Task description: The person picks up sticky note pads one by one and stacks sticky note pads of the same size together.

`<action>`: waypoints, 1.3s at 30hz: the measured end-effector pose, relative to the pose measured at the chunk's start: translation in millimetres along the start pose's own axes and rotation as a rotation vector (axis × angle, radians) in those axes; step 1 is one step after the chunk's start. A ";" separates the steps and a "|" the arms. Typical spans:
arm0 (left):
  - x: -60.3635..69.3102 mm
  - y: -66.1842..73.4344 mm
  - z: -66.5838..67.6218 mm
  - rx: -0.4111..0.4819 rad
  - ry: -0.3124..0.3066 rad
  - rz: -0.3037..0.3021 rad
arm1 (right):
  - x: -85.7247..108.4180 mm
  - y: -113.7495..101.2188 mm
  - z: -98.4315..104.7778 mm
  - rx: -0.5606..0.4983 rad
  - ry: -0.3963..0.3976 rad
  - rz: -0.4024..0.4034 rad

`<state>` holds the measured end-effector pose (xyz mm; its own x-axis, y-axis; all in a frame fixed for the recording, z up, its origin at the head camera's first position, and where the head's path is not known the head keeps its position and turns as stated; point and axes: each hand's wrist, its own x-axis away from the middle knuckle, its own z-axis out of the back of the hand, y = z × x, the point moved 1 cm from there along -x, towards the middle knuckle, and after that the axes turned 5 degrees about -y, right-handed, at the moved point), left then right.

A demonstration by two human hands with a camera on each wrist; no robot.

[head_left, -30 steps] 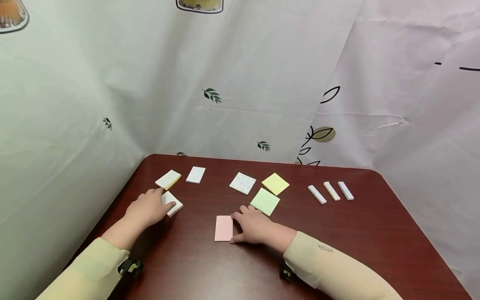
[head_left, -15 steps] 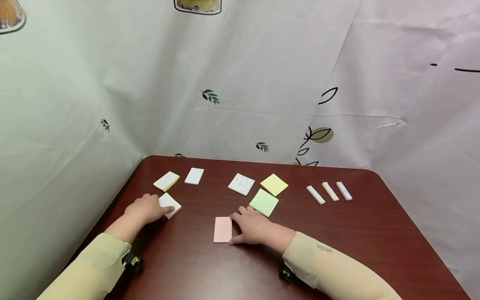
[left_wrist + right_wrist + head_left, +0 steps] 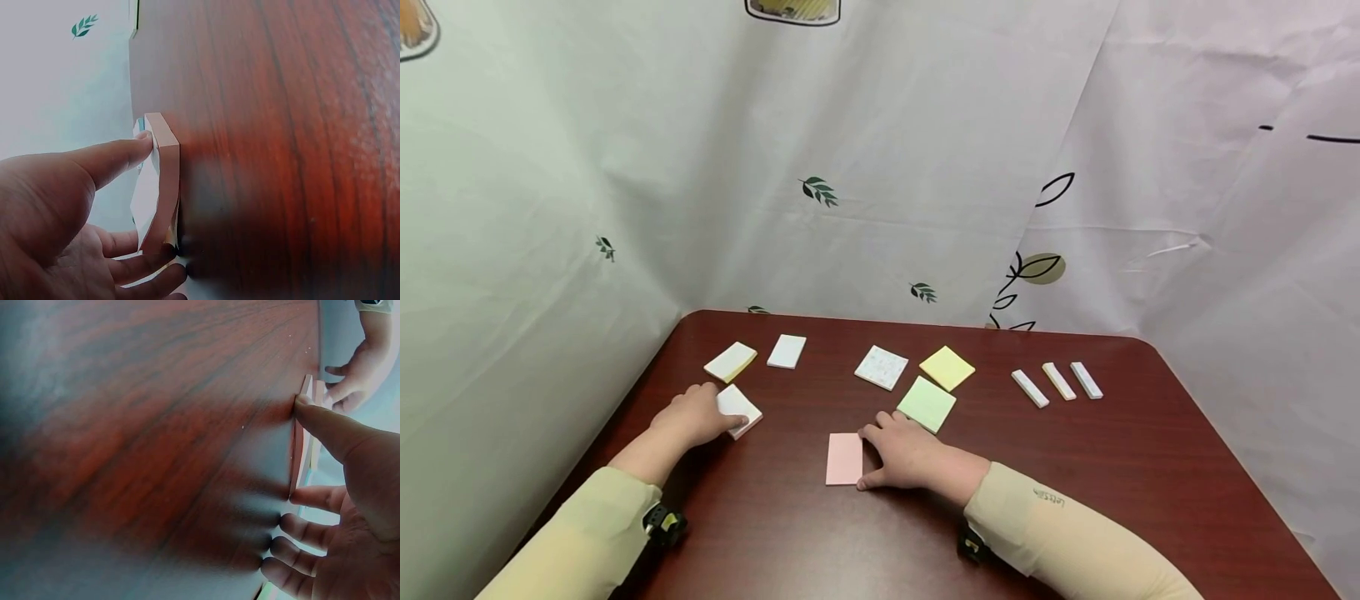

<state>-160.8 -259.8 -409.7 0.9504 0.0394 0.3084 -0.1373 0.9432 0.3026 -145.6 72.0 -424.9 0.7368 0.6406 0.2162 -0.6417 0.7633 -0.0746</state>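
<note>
My left hand (image 3: 689,417) grips a thick white pad (image 3: 739,410) at the table's left side, thumb on its top and fingers at its far-left edge. In the left wrist view the pad's side (image 3: 167,187) looks pinkish, with the left hand's thumb (image 3: 119,159) on it. A pink pad (image 3: 845,459) lies flat near the middle. My right hand (image 3: 904,454) touches its right edge, with thumb and index finger at two corners. In the right wrist view the right hand (image 3: 350,506) has its other fingertips on the table.
Beyond my hands lie a white-and-yellow pad (image 3: 731,362), a small white pad (image 3: 787,352), a patterned pad (image 3: 882,367), a yellow pad (image 3: 947,368) and a green pad (image 3: 927,404). Three narrow strips (image 3: 1058,382) lie at the right. A cloth (image 3: 880,167) hangs behind the table.
My left hand has drawn back slightly from the white-and-yellow pad and settled around the thick white pad. The right hand and the pink pad look unmoved on the table.
</note>
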 end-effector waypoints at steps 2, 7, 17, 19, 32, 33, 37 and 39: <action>-1.1 0.3 -0.2 0.019 -0.002 0.001 | 0.1 -0.1 0.2 -0.001 0.001 0.002; -2.9 2.3 -0.3 0.056 -0.012 -0.020 | 0.5 -0.3 1.0 0.004 0.008 0.003; -8.3 3.2 -2.3 0.090 -0.033 -0.100 | -0.1 -1.0 1.1 0.002 -0.001 0.000; -9.8 3.6 -2.5 0.089 -0.040 -0.117 | -0.2 -1.1 1.2 0.002 -0.004 0.000; -9.1 14.3 -8.0 0.121 0.020 -0.206 | 1.7 -1.5 2.0 -0.006 0.004 0.009; -8.8 15.2 -8.9 0.127 0.022 -0.212 | 1.8 -1.6 1.9 -0.004 0.005 0.008; -6.6 19.9 -13.1 0.143 0.010 -0.234 | 1.8 -1.4 1.7 0.002 0.007 0.007; -4.3 23.5 -15.6 0.138 0.001 -0.242 | 1.4 -1.1 1.3 0.000 0.006 0.007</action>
<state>-163.7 -232.6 -418.0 0.9604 -0.1816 0.2114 0.0575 0.8714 0.4872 -144.2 72.0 -423.2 0.7337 0.6464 0.2094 -0.6468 0.7588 -0.0760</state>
